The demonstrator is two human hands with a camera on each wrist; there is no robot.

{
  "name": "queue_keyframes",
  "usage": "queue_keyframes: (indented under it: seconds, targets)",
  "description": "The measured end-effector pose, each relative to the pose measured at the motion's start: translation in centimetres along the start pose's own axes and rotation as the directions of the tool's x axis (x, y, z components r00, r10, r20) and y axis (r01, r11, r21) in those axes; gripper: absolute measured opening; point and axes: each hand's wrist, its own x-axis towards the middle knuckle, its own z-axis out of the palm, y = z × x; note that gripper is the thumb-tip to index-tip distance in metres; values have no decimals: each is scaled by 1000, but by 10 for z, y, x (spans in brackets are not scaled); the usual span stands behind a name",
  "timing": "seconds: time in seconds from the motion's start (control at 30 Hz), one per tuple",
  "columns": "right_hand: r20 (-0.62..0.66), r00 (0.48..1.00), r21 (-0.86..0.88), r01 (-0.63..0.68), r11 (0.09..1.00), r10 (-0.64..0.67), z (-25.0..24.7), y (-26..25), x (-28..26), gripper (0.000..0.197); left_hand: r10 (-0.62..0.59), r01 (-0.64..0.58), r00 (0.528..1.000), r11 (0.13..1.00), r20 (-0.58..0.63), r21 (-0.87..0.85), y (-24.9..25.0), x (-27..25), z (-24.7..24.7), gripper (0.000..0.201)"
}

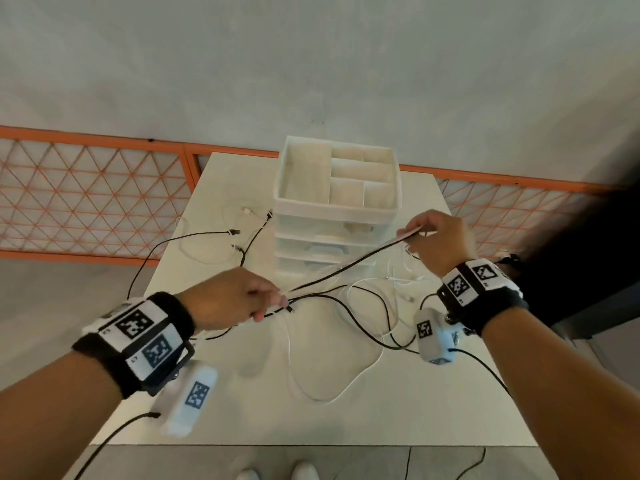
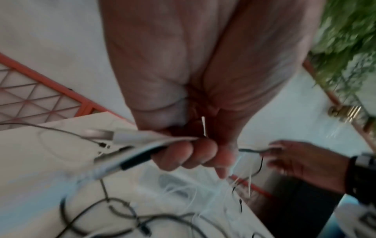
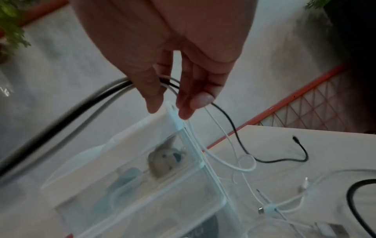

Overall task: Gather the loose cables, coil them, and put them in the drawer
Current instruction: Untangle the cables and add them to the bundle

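Several loose black and white cables [image 1: 349,306] sprawl over the white table [image 1: 242,410]. My left hand [image 1: 239,296] grips the plug ends of a bundle of black and white cables [image 2: 130,154] in its curled fingers [image 2: 193,154]. That bundle [image 1: 346,268] runs taut up to my right hand [image 1: 436,237], which pinches it between thumb and fingers [image 3: 191,96] beside the drawer unit [image 1: 336,216]. The cables [image 3: 223,116] hang down from the right hand's pinch. The white plastic drawer unit [image 3: 142,177] has translucent drawers, with things dimly seen inside the top one.
More black and white cables [image 1: 239,233] lie left of the drawer unit, one [image 1: 145,265] hanging over the table's left edge. An open divided tray [image 1: 339,178] tops the unit. An orange lattice fence [image 1: 86,192] runs behind the table. My shoes [image 1: 277,474] show below the near edge.
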Motion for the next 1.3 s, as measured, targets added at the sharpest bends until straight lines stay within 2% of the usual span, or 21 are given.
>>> queue_keyframes:
  seconds: [0.07, 0.2, 0.23, 0.3, 0.33, 0.4, 0.47, 0.53, 0.6, 0.63, 0.67, 0.73, 0.77, 0.83, 1.0, 1.1, 1.2, 1.3]
  targets:
    - [-58, 998, 39, 12, 999, -10, 3, -1, 0, 26, -65, 65, 997, 998, 40, 13, -10, 9, 13, 21]
    - [-56, 998, 81, -12, 997, 17, 12, 10, -12, 43, -146, 143, 987, 989, -64, -50, -19, 29, 39, 15]
    - [-9, 1000, 33, 1, 999, 0, 14, 17, -18, 49, -164, 155, 981, 983, -100, -97, -20, 33, 45, 14]
    - [161, 987, -120, 1, 993, 19, 19, 37, -25, 74, -197, 170, 969, 970, -150, -172, -20, 37, 52, 17]
    - [243, 968, -164, -23, 986, 63, 22, 49, -29, 85, -206, 177, 965, 968, -161, -175, -21, 38, 54, 20]
    - [331, 932, -156, -102, 983, 149, 24, 70, -36, 92, -212, 192, 959, 974, -190, -119, -24, 41, 56, 24]
    - [335, 917, 2, -232, 973, 218, 21, 87, -37, 87, -241, 208, 941, 965, -236, -157, -26, 43, 54, 26]
    - [219, 935, 114, -309, 944, 279, 16, 101, -39, 73, -275, 195, 925, 936, -263, -293, -26, 44, 50, 22]
    - [70, 951, -1, -303, 953, 303, 20, 109, -49, 48, -286, 170, 923, 904, -256, -393, -22, 41, 45, 18]
    - [78, 952, -114, -285, 952, 295, 29, 117, -56, 37, -279, 152, 927, 890, -251, -429, -20, 40, 43, 16]
    - [166, 941, -231, -252, 940, 293, 40, 122, -68, 31, -270, 134, 931, 879, -246, -459, -17, 39, 41, 16]
    - [396, 862, -424, -136, 895, 318, 65, 130, -96, 36, -254, 98, 934, 860, -252, -501, -12, 36, 37, 17]
    - [441, 834, -470, -99, 877, 331, 76, 133, -106, 36, -249, 80, 932, 850, -263, -520, -9, 35, 35, 17]
    - [406, 869, -484, -59, 873, 284, 89, 128, -112, 24, -243, 45, 925, 835, -294, -549, -4, 32, 27, 16]
    - [326, 944, -307, 54, 950, 51, 82, 74, -86, 13, -223, -15, 905, 834, -363, -551, 0, 27, 5, 19]
    - [146, 983, -132, 131, 983, -111, 48, 29, -59, 12, -234, -4, 906, 830, -354, -557, -2, 26, 0, 22]
    - [-33, 984, 40, 179, 983, -177, 10, -10, -36, 11, -239, -9, 910, 806, -340, -592, -3, 27, -1, 22]
    - [-84, 971, 93, 233, 968, -226, -15, -30, -27, 11, -245, -17, 910, 785, -335, -620, -4, 25, -3, 22]
